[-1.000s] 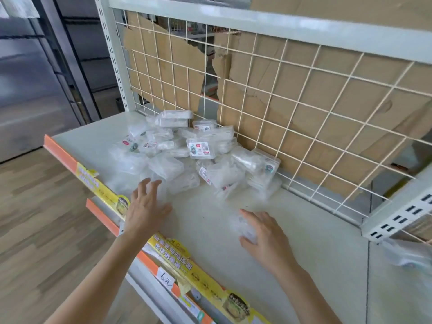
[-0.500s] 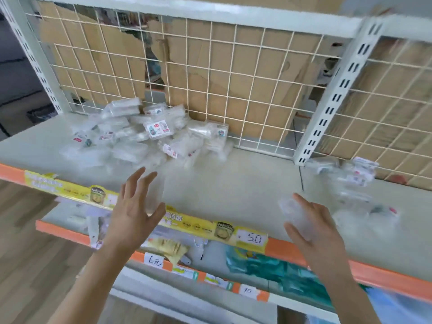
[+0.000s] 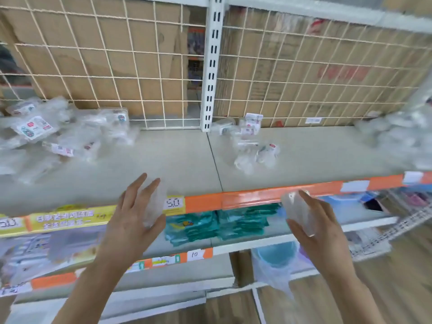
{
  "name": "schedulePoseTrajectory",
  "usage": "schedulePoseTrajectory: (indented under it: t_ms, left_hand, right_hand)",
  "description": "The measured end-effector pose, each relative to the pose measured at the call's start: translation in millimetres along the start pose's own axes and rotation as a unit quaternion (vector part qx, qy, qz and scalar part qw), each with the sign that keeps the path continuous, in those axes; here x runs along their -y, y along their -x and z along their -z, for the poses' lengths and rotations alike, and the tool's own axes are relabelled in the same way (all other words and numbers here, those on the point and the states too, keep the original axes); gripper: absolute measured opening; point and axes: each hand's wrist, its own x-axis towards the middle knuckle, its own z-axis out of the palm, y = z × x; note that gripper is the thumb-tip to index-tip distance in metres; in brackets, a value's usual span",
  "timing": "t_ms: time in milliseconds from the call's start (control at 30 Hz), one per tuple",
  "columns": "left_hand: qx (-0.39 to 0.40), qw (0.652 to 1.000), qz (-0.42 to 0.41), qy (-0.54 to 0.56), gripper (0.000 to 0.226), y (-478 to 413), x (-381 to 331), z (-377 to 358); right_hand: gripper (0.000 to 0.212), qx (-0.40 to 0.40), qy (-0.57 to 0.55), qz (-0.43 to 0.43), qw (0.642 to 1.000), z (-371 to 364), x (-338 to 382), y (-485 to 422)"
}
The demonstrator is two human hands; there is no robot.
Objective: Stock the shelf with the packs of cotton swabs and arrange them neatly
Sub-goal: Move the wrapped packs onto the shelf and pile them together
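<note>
Two hands, two clear cotton swab packs, both held off the shelf edge.
The left hand pinches the first pack, thumb under, fingers nearly straight, left of the slotted upright. The right hand clasps the second pack, right of it. On the shelf, three heaps: left heap, small heap, far heap. Their packs are too blurred to count.
</note>
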Motion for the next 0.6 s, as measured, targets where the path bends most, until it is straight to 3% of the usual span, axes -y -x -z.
schedulePoseTrajectory:
  t_ms: [267, 600]
  left_hand:
    - [0.056, 0.994, -0.086, 0.046, 0.063, -49.9, -85.4, -69.5]
    - [0.095, 0.982, -0.130, 0.094, 0.071, -117.1, -229.1, -189.3]
  right_hand:
    - [0.063, -0.063, 0.015, -0.117, 0.991, 76.4, -77.4, 8.7]
    - [0.062, -0.109, 0.045, -0.139, 0.983, 173.4, -196.9, -26.4]
